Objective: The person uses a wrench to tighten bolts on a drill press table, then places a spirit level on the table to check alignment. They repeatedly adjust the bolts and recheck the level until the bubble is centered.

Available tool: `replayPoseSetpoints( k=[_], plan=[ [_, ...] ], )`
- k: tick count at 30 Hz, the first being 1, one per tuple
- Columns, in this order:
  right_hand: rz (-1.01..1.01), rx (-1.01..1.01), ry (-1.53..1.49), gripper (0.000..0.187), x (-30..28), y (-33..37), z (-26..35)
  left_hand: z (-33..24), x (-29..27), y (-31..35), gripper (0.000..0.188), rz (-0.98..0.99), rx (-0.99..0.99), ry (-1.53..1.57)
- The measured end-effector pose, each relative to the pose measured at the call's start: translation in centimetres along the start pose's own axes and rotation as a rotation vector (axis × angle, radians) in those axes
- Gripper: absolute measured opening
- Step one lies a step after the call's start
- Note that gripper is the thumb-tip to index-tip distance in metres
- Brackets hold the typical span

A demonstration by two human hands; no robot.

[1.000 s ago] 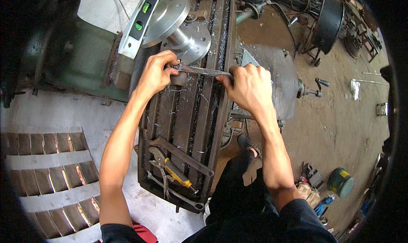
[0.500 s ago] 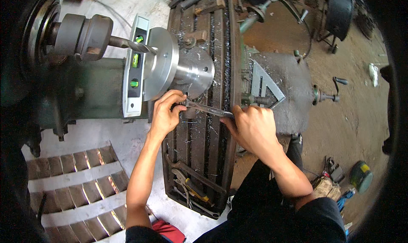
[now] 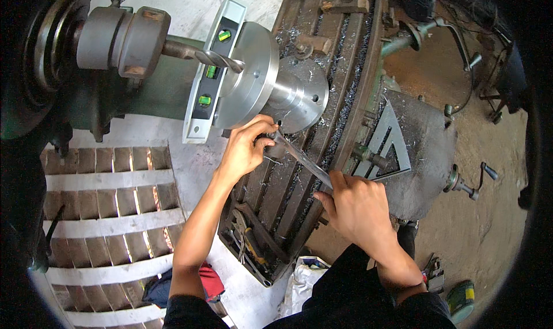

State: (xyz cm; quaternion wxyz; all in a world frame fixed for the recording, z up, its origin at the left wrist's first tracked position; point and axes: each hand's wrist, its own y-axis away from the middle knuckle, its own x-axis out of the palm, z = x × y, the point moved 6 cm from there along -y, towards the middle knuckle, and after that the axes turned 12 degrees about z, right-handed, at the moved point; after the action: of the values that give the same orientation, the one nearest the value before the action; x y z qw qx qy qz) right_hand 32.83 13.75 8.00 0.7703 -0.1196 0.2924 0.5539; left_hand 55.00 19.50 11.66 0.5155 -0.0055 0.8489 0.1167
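Workshop, brown floor [image 3: 495, 231] at right, pale floor at left bearing a slatted platform [image 3: 115, 215].

Surface [image 3: 282, 205]: one, long metal machine bed, slotted lengthwise, strewn with metal shavings [image 3: 340, 93].

Flanged part [image 3: 262, 70]: one, bright metal; a large disc and a smaller drilled flange joined by a short neck, on the surface.

Spirit level [image 3: 196, 128]: one, pale frame, three green vials; upright along the large disc's outer face.

Drill bit [image 3: 219, 59]: one, twisted, in a heavy dark chuck [image 3: 127, 44] at upper left, its tip before the disc.

Wrench [image 3: 305, 163]: one, dark steel; slanting over the surface, upper end just beside the small flange's rim, lower end toward the right edge of the surface.

Left hand [image 3: 249, 146]: fingers pinched on the wrench's upper end; cannot tell whether a fastener is held there too.

Right hand [image 3: 360, 208]: fingers clamped around the wrench's lower end, thumb along it.

Near corner of the surface: locking pliers [image 3: 239, 219] and a yellow-handled tool [image 3: 253, 245], side by side.

Metal triangle [image 3: 383, 142]: one, grey, right of the surface.

Crank handle [image 3: 481, 179]: one, farther right.
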Motion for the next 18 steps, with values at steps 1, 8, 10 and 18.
replayPoseSetpoints(
  k=[1, 8, 10, 18],
  plan=[
    [-0.02, -0.033, -0.007, 0.038, -0.25, 0.04, 0.01, 0.0, -0.01, -0.03, 0.029, 0.004, -0.014, 0.01],
    [0.051, -0.138, -0.002, 0.037, -0.62, -0.25, -0.36, 0.03, 0.19, -0.07, 0.029, -0.011, -0.097, 0.036],
    [0.055, -0.153, -0.009, 0.036, -0.72, -0.28, -0.41, 0.09, 0.21, -0.07, 0.028, -0.015, -0.107, 0.046],
    [0.027, -0.124, -0.068, 0.039, -0.72, -0.39, -0.57, 0.12, 0.18, -0.13, 0.025, 0.005, -0.108, -0.034]
  ],
)
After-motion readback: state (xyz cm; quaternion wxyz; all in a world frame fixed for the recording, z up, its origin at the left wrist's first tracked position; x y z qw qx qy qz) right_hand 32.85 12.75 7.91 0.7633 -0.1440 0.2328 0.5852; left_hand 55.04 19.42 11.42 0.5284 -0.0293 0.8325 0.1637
